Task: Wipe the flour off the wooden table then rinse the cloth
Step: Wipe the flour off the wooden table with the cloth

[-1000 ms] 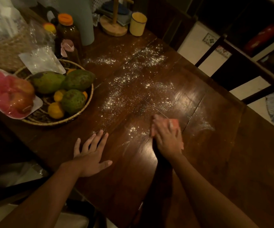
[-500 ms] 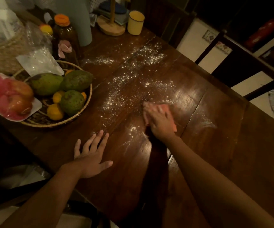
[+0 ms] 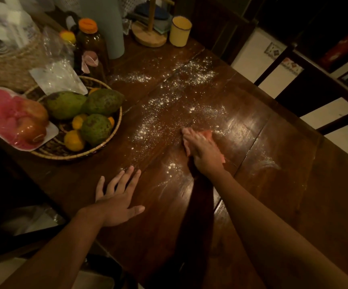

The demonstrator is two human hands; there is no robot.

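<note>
Two hands: both on the tabletop [image 3: 273,184]
Left hand [image 3: 115,198]: flat, fingers [image 3: 129,174] spread straight, holding nothing
Right hand [image 3: 202,152]: fingers straight, pressing pink cloth [image 3: 208,134] down
Cloth position: mid-tabletop, under right palm, at edge of scattered flour [image 3: 164,105]

The left hand [image 3: 116,202] is laid flat, palm down, fingers spread and pointed toward one o'clock, thumb thrown out to three. The right hand [image 3: 203,152] is pressed down farther out, fingers held straight and together, aimed at eleven. The left forearm [image 3: 54,247] is extended from seven o'clock, the right forearm [image 3: 263,215] from five.
</note>
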